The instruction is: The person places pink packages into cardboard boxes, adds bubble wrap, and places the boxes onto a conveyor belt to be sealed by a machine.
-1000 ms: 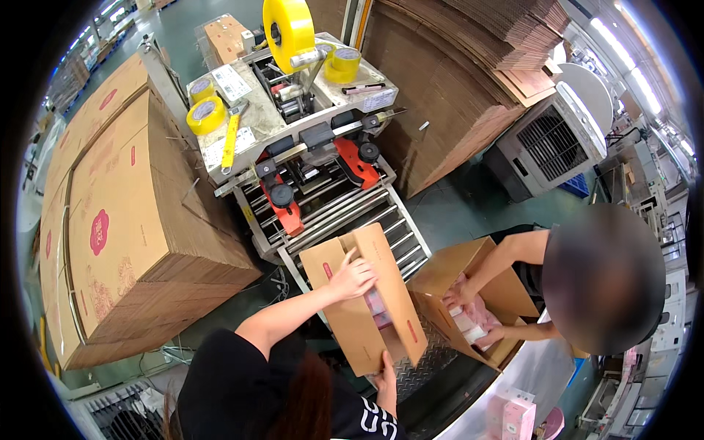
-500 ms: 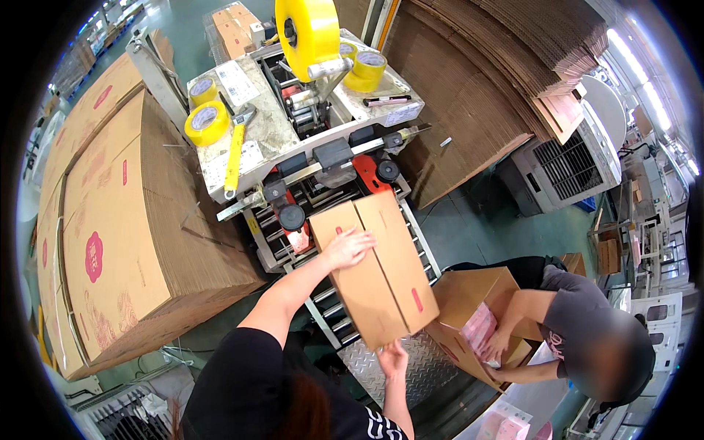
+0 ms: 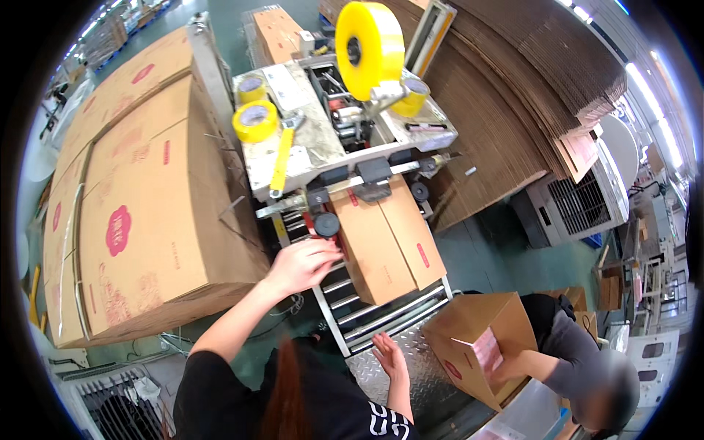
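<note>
Lying on the roller conveyor [image 3: 389, 321], the closed cardboard box [image 3: 389, 246] has its far end under the tape machine [image 3: 317, 150]. The person's left hand [image 3: 306, 262], loosely curled, grasps nothing visible just beside it; the right hand [image 3: 391, 357], unclenched and empty, is apart.

Wide fisheye, left of head-worn pair, looked steeply down and ahead from above; left hand [image 3: 304, 264] and right hand [image 3: 391, 357] fell near, machine [image 3: 312, 143] farther, toward top; straight edges bowed
</note>
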`<state>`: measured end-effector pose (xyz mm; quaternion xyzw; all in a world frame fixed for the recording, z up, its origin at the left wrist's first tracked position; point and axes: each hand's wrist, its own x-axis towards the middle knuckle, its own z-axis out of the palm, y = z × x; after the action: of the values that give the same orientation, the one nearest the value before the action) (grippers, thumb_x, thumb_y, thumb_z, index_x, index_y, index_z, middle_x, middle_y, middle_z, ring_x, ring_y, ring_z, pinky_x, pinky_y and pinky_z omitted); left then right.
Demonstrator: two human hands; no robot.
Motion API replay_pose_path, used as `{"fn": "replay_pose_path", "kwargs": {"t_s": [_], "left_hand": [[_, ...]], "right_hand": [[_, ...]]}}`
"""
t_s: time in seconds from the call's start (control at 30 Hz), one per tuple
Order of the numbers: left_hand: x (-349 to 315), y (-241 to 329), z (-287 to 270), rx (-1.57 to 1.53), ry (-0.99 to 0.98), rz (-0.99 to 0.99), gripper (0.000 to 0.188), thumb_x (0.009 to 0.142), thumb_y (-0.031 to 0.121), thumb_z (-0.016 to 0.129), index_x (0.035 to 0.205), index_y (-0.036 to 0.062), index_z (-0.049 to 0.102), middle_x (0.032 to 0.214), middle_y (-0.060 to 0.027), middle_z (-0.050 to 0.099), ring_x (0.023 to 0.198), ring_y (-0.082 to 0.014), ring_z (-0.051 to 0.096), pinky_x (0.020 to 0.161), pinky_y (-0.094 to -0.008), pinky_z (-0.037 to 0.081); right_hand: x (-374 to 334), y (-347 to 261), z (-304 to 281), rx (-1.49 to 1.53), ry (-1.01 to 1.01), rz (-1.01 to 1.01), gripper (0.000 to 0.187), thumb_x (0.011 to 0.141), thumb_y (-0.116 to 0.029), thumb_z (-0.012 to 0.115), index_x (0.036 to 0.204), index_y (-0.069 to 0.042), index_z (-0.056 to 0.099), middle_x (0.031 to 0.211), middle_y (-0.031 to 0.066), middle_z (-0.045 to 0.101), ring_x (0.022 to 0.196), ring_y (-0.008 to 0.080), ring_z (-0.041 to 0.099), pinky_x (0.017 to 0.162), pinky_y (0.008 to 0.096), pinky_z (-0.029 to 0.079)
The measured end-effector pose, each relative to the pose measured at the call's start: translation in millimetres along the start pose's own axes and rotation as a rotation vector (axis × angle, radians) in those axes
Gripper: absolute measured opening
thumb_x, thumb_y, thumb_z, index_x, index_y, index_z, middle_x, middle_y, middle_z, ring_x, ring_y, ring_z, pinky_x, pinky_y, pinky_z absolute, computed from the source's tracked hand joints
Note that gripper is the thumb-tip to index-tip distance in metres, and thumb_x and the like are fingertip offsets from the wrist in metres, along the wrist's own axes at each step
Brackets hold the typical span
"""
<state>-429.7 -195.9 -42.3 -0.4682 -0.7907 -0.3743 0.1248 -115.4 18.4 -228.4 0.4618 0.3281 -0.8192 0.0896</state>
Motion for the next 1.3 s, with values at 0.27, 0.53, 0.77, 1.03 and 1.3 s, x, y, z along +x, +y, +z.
{"fn": "replay_pose_path", "kwargs": {"t_s": [0.27,0.53,0.77,1.03,1.3], "left_hand": [[-106.5,13.9,-206.5,0.728,-0.432,-0.079,0.028,0.076,0.027,0.074,0.099,0.0114,0.07,0.106,-0.0019,0.067,0.115,-0.0243,0.057,0.109,-0.0448,0.038],[-96.3,34.2,-224.1,0.81,-0.36,-0.036,0.035,0.077,0.031,0.073,0.105,0.0107,0.064,0.108,-0.0074,0.064,0.116,-0.0265,0.053,0.111,-0.0459,0.035],[-112.9,63.4,-240.5,1.068,0.146,-0.387,0.031,0.083,0.003,0.057,0.112,0.0107,0.064,0.098,-0.0125,0.068,0.09,-0.029,0.067,0.074,-0.0384,0.056],[-125.2,412.0,-188.1,1.062,0.315,0.586,0.005,0.077,0.017,0.062,0.074,0.0142,0.061,0.062,0.0009,0.053,0.053,-0.0122,0.054,0.047,-0.0271,0.042],[-137.0,524.8,-148.4,0.239,0.572,1.322,0.049,0.091,0.047,0.058,0.06,0.0116,0.045,0.051,0.0059,0.032,0.043,-0.0062,0.036,0.046,-0.0203,0.025]], "right_hand": [[-1.5,69.0,-61.7,-0.858,0.032,-0.068,0.054,0.085,-0.025,0.07,0.133,-0.004,0.056,0.114,0.0114,0.067,0.104,0.0207,0.063,0.09,0.0355,0.047],[-77.2,79.4,-103.4,-0.902,0.068,-0.397,0.052,0.088,-0.015,0.068,0.135,0.002,0.05,0.12,0.0188,0.065,0.109,0.0233,0.063,0.092,0.032,0.05],[-178.6,182.4,-224.1,-0.937,0.242,-0.434,0.06,0.084,-0.017,0.073,0.134,0.004,0.049,0.121,0.0213,0.063,0.11,0.0256,0.063,0.093,0.0345,0.05],[-287.1,254.3,-233.5,-0.894,0.153,-0.509,0.062,0.082,-0.016,0.075,0.135,0.001,0.049,0.123,0.0222,0.062,0.112,0.0286,0.062,0.095,0.0379,0.05],[-388.7,174.3,-119.7,-0.848,0.121,-1.07,0.092,0.072,-0.014,0.082,0.146,0.001,0.028,0.148,0.0229,0.035,0.137,0.0355,0.037,0.113,0.0422,0.03]]}}
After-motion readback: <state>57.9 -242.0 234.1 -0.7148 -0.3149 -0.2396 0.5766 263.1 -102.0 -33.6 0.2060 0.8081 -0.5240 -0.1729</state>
